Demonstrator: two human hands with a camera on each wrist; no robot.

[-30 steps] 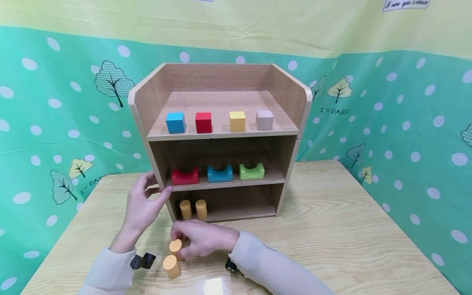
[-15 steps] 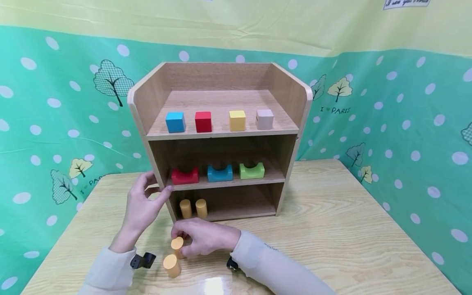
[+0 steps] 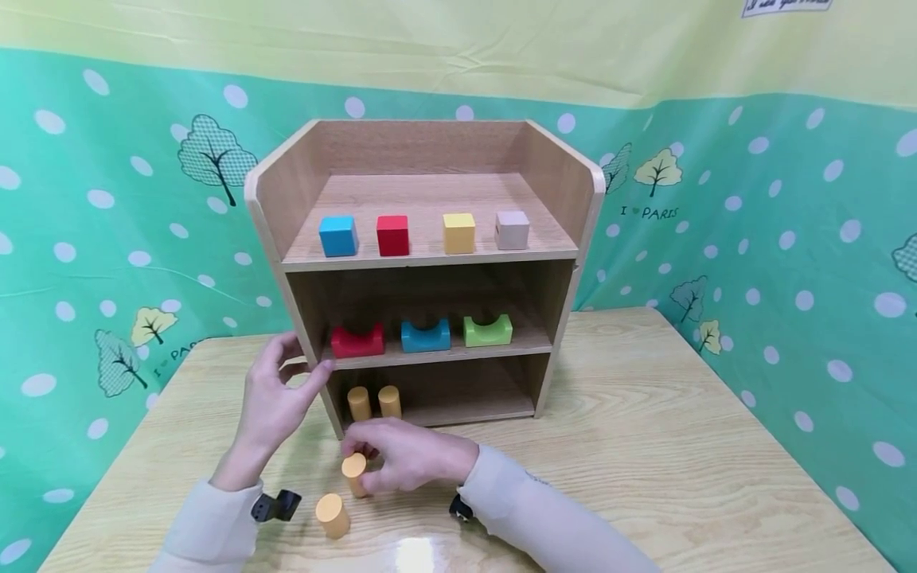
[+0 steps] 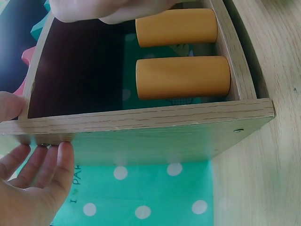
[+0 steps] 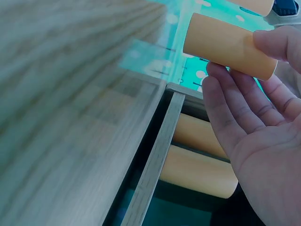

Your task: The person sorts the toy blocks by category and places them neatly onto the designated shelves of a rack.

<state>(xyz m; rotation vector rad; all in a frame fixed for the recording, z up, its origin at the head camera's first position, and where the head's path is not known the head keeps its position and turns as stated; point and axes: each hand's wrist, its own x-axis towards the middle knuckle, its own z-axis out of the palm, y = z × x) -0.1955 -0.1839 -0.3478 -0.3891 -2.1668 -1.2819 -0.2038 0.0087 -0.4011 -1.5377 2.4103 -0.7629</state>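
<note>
My right hand pinches an orange wooden cylinder between thumb and fingers, in front of the shelf's lower left corner. The right wrist view shows the thumb on one side of this cylinder and the fingers on the other. A second loose cylinder stands upright on the table, nearer the front. My left hand grips the left side panel of a small wooden shelf unit, its thumb at the front edge and its fingers along the outer face. Two more cylinders stand at the left of the bottom compartment.
Blue, red, yellow and pale grey cubes line the top shelf's front. On the middle shelf sit red, blue and green notched blocks. A light wood table lies underneath, with a dotted green cloth behind and to the right.
My right hand has moved with its cylinder slightly right and towards the shelf, away from the other loose cylinder. The left hand keeps its grip on the shelf panel.
</note>
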